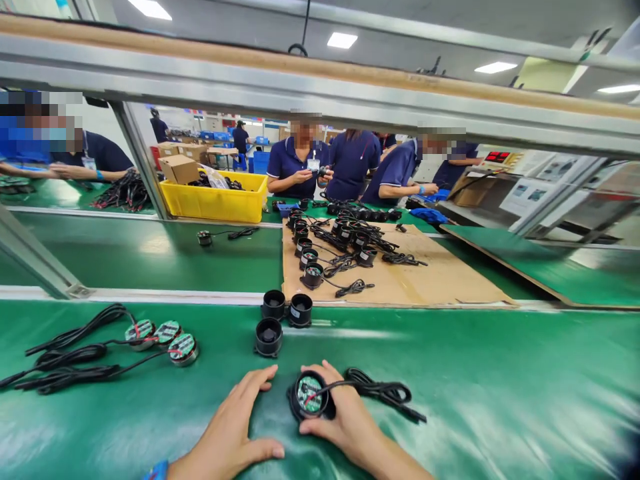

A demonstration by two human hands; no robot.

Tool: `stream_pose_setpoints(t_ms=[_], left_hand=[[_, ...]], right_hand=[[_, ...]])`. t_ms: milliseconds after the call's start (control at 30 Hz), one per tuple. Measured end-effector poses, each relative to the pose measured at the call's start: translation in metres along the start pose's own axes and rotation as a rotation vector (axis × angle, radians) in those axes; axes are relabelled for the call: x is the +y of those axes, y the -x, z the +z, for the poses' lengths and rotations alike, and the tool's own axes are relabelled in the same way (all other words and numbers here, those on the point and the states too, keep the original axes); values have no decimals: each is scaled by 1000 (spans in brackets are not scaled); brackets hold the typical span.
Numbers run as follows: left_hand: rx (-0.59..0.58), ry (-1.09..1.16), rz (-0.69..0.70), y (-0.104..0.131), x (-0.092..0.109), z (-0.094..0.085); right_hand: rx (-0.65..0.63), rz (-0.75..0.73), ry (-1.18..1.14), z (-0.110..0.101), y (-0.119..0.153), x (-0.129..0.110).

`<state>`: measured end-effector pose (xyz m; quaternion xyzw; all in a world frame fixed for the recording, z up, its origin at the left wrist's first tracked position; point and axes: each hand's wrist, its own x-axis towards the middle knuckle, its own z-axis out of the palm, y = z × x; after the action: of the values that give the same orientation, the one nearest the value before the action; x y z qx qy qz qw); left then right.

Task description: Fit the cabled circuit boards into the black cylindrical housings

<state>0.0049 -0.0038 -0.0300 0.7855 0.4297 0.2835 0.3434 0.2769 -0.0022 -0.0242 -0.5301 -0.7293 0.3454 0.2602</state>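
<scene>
On the green bench surface, a black round housing [296,408] holds a green circuit board [309,393]. Red wires run from the board into a black cable, whose bundled length [383,390] lies to the right. My right hand [347,413] grips the housing from the right, thumb at the near side and fingers at the far side. To the left, my left hand [233,420] is open, its thumb and fingers apart, holding nothing and not touching the housing. Three black housings [269,337] stand just beyond my hands.
Three circuit-board assemblies [183,348] with bundled cables [75,360] lie at left. Across the bench, a cardboard sheet [430,283] bears several wired housings. Behind stand a yellow bin [215,208] and several people in navy shirts [300,163]. A metal frame [320,93] crosses overhead.
</scene>
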Motion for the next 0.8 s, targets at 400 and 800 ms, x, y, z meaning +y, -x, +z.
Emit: stream_pose_setpoints(t_ms=[400,800], left_hand=[[-82,24,-73,-5,22,-11],[102,-4,-8,-7,40,-39]], right_hand=[[-82,13,23,-2,8,-11],[-79,4,35,1,4,-10]])
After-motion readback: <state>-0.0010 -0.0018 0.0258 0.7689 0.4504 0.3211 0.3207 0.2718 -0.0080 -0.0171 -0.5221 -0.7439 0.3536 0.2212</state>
